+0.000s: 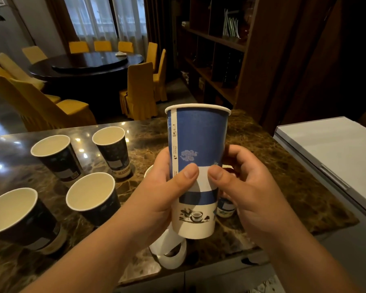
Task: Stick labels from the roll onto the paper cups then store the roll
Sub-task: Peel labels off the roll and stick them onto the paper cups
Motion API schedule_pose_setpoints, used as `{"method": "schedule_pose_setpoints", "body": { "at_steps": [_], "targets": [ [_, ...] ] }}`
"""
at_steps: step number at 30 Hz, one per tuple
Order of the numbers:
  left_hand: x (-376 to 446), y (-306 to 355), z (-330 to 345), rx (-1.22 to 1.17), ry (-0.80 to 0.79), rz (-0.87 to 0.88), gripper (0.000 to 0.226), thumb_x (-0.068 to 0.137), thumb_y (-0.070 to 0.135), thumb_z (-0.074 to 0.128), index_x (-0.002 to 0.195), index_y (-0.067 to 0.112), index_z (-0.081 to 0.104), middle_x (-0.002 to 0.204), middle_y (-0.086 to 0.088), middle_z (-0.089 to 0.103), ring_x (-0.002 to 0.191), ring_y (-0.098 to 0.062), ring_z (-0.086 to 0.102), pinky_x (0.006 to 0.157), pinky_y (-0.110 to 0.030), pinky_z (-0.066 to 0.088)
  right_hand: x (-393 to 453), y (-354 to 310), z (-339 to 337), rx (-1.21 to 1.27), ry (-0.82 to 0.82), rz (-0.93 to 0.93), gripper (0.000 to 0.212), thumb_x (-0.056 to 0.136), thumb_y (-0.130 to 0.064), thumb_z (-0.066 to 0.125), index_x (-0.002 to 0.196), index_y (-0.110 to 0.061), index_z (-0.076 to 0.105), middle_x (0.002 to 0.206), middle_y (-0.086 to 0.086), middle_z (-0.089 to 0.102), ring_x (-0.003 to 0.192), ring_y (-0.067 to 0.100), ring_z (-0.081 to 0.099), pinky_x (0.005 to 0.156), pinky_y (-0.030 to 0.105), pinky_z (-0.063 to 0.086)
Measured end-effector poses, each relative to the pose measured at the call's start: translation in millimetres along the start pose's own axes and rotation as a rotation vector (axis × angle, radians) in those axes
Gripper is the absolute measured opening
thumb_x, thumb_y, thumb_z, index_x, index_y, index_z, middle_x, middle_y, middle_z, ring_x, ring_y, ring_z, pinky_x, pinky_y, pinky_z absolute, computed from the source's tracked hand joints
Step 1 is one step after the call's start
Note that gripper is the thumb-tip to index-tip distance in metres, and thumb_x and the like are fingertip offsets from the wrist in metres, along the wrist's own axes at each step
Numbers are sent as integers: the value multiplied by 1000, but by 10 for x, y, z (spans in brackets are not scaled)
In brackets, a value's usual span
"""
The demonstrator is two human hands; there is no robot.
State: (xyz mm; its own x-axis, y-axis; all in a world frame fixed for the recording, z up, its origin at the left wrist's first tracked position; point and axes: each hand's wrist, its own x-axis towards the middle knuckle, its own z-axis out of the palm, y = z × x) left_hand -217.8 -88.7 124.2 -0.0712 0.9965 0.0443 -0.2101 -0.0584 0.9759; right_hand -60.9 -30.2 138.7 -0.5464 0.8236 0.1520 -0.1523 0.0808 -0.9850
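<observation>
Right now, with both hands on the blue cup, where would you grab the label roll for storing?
Take the label roll by its outer band, from above, one finger through the open core. It stands on edge on the marble counter, below the held blue cup, near the front edge. The cup must move off first.

Two bare forearms, no sleeves in view, left hand [156, 193] and right hand [249, 187] ungloved — short trimmed thumbnails, unpainted.
</observation>
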Motion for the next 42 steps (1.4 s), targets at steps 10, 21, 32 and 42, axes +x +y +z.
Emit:
{"method": "schedule_pose_setpoints", "body": {
  "at_steps": [10,21,32,42],
  "targets": [
    [401,769,-300,359,-70,227,60,71,28,77,126,29,53,118,8,69,113,-12,64,87,-26,55,609,-406,-132,-308,-10,-189,34,77,-15,76,95,-37,57,89,-27,68,84,-10,65,59,7,50],
    [1131,958,-759,413,35,198,59,77,32,68,131,20,50,119,3,69,107,-11,67,80,-23,56,1585,-475,-29,-524,-82,-179,73,79,-37,76,141,-32,36,139,-7,50,118,15,56,99,44,51],
    [1574,710,-1246,696,3,-135,32,91,39,62,119,30,50,118,13,58,119,-15,53,97,-31,45,2240,-79,71,-960,-200,-85,77,79,-39,77,143,-19,39,144,3,48,129,21,48,97,29,42],
    [1916,369,-1513,1382,-14,-291,80,78,52,74,140,17,37,137,-5,48,120,-21,48,103,-35,43,2663,390,251,-1366,-430,75,60,77,-47,76,123,-13,57,115,5,63,102,20,58,90,36,54]
  ]
}}
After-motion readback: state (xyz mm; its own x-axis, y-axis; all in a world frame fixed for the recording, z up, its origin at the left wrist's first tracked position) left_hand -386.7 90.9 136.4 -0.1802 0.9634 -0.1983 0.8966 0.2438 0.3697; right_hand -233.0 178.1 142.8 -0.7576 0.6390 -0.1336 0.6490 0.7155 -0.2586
